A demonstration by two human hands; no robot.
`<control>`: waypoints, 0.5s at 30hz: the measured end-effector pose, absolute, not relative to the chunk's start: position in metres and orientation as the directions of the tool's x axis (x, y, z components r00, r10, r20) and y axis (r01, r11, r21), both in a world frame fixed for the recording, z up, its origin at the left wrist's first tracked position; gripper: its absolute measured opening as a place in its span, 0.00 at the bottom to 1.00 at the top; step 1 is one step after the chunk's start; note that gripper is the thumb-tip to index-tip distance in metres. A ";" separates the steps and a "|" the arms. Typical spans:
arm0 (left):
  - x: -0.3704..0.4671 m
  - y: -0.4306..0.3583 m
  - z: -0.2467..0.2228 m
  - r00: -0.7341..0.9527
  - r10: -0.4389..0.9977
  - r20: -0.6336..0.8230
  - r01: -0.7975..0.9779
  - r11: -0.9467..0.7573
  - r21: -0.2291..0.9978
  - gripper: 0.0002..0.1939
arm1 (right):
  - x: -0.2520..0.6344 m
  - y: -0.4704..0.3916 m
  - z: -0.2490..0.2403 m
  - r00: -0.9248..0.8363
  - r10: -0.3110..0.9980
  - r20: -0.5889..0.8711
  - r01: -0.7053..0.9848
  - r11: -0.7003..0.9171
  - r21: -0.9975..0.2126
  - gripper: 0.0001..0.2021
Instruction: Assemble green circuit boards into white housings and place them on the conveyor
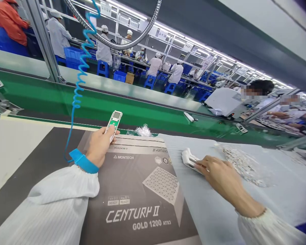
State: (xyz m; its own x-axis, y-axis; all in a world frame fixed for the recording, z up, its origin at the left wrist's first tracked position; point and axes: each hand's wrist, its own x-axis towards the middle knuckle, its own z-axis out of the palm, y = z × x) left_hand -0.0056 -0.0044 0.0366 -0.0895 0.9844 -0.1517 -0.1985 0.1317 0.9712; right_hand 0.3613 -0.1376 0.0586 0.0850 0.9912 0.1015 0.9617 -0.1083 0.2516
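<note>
My left hand [99, 144], with a blue strap [84, 161] round the wrist, is closed on a slim white device [114, 120]. A small screen and a green circuit board show on it. It is held above the far left part of a dark printed cardboard sheet [137, 187]. My right hand [219, 173] has its fingers on a white plastic housing [190, 159] that lies on the pale grey mat [201, 207], right of the cardboard. The fingertips pinch its near end.
A clear bag of small white parts [244, 165] lies right of my right hand. Crumpled clear plastic [143, 130] sits beyond the cardboard. A green conveyor [153, 114] carries several white devices. A coiled blue cord [84, 64] hangs at left. People work behind.
</note>
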 end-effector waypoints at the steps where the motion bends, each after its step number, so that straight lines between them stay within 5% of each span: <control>1: -0.005 -0.005 0.037 -0.084 0.984 -0.157 -0.199 0.137 0.970 0.22 | 0.357 -0.143 0.054 0.069 0.992 0.109 0.957 -0.096 0.272 0.18; 10: -0.007 -0.004 0.036 -0.072 0.983 -0.172 -0.205 0.154 0.967 0.22 | 0.353 -0.143 0.057 0.180 0.977 0.117 0.972 -0.195 0.130 0.16; 15: -0.007 -0.005 0.038 -0.079 0.982 -0.172 -0.240 0.149 0.959 0.22 | 0.361 -0.152 0.059 0.175 0.984 -0.015 0.977 -0.172 0.123 0.13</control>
